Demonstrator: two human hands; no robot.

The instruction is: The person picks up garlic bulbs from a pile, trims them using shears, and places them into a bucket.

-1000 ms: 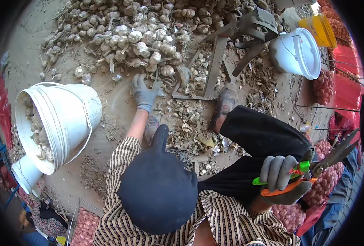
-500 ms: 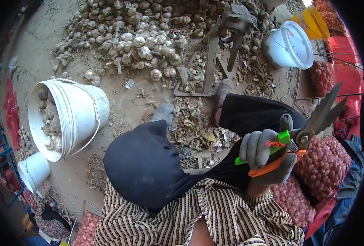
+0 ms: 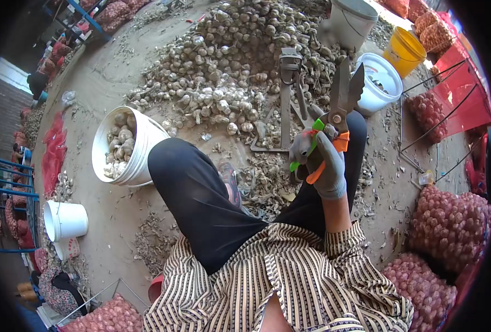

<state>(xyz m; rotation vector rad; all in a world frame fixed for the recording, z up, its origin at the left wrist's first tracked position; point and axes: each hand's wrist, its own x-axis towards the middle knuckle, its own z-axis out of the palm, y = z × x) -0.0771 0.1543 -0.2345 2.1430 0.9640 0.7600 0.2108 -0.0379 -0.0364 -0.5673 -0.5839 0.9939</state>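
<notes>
In the head view my right hand (image 3: pixel 331 174), in a grey glove, is closed around a pair of garden shears (image 3: pixel 338 119). Their handles are green and orange. The blades point away from me and stand apart, with nothing visible between them. The shears are raised above my right knee, just in front of a metal stand (image 3: pixel 286 110) on the ground. I do not see my left hand; my bent left leg (image 3: pixel 193 188) covers the area past the left sleeve. Beyond the stand lies a large heap of garlic bulbs (image 3: pixel 218 72).
A white bucket (image 3: pixel 140 157) holding garlic bulbs tilts at the left of my knee. Another white bucket (image 3: pixel 381 91) and a yellow bucket (image 3: pixel 403 50) stand at the far right. Filled red net sacks (image 3: pixel 450 227) lie at the right. Dry peelings (image 3: pixel 265 188) cover the ground between my feet.
My right hand has carried the shears from the right toward the middle, turning the blades away from me. My left hand, earlier near the ground beyond my left knee, has gone out of sight. The view has shifted.
</notes>
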